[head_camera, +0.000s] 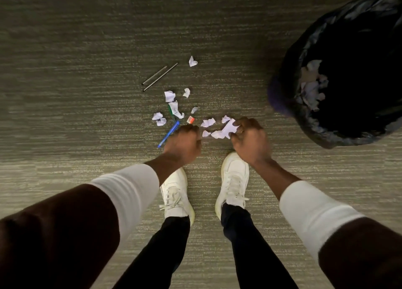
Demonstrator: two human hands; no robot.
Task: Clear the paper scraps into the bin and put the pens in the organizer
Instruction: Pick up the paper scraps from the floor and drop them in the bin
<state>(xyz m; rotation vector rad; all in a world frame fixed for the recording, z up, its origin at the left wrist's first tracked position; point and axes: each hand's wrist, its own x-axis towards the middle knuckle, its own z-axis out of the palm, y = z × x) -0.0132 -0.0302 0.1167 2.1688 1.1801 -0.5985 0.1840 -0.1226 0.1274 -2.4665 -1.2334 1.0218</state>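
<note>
Several white crumpled paper scraps (174, 108) lie scattered on the carpet in front of my feet. My right hand (249, 140) is closed on a white scrap (229, 128) at the right of the pile. My left hand (185, 144) is a closed fist beside a blue pen (168, 134); whether it holds anything is hidden. A green pen (171, 112) lies partly under a scrap. Two dark thin pens (159, 76) lie side by side farther out. The bin (339, 71), lined with a black bag, stands at the right with paper inside.
A small orange and white eraser (190, 120) lies among the scraps. My two white shoes (176, 193) stand just behind my hands. Grey striped carpet (76, 71) stretches all around. No organizer is in view.
</note>
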